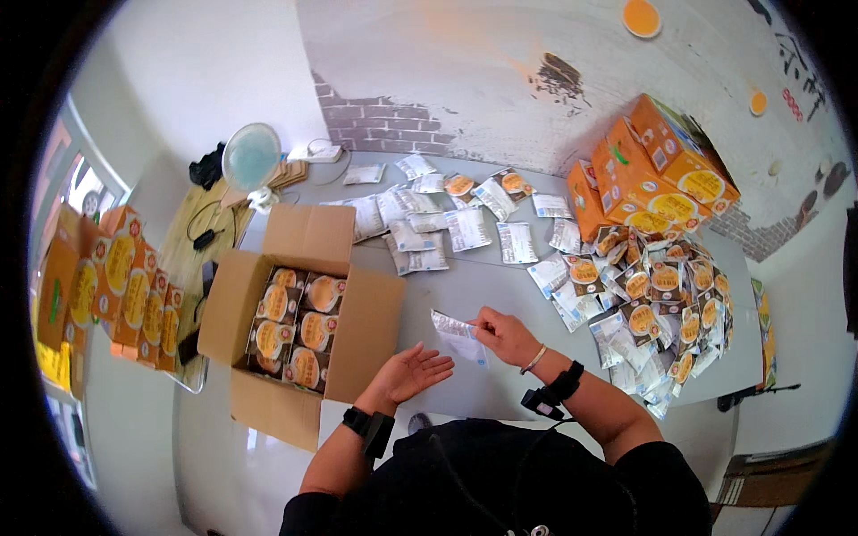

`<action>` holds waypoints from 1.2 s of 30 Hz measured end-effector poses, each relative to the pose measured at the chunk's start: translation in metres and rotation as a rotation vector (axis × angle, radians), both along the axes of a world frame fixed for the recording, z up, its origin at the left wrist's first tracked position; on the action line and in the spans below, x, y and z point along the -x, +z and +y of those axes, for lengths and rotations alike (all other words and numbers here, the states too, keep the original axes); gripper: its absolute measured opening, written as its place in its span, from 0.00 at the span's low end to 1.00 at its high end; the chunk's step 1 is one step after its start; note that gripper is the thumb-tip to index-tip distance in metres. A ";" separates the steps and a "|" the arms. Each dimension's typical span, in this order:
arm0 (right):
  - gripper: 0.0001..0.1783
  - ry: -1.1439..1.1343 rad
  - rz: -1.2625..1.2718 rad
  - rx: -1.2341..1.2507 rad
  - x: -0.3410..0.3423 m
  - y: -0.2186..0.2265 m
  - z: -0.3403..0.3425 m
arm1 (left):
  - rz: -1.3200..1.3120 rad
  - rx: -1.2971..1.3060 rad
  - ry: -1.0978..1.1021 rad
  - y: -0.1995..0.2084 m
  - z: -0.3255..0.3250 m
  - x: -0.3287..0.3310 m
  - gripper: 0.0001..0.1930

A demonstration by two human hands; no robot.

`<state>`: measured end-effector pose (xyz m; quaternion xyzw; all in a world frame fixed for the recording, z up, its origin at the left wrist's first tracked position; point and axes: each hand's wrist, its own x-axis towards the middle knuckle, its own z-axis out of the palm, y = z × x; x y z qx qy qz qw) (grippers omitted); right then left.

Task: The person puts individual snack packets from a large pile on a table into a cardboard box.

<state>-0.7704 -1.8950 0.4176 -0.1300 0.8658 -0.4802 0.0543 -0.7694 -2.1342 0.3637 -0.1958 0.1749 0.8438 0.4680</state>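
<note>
Between finger and thumb, my right hand [505,336] grips the edge of a white printed sachet [459,334], held over the grey table in front of me. To its left, my left hand [413,375] is palm up with fingers stretched out and nothing in it, just short of the sachet. Beside that hand stands an open cardboard box [368,308] with its flaps folded out. Inside it sit several brown and white packets [315,330] with orange round pictures, in two columns.
Loose white sachets [466,229] are spread along the table's far side. A large heap of packets [666,304] covers the right end, below stacked orange cartons [651,170]. More orange cartons [134,286] stand at far left, near a round pale fan [251,157].
</note>
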 end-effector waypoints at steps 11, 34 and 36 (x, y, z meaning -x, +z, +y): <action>0.11 0.563 0.356 -0.349 -0.037 0.033 -0.081 | 0.076 -0.049 0.221 -0.001 -0.026 -0.012 0.19; 0.07 0.523 0.539 -0.360 -0.042 0.040 -0.116 | 0.218 -0.053 0.491 0.003 -0.095 0.006 0.20; 0.07 0.473 0.492 -0.361 -0.044 0.042 -0.113 | 0.192 -0.054 0.556 0.007 -0.106 0.012 0.20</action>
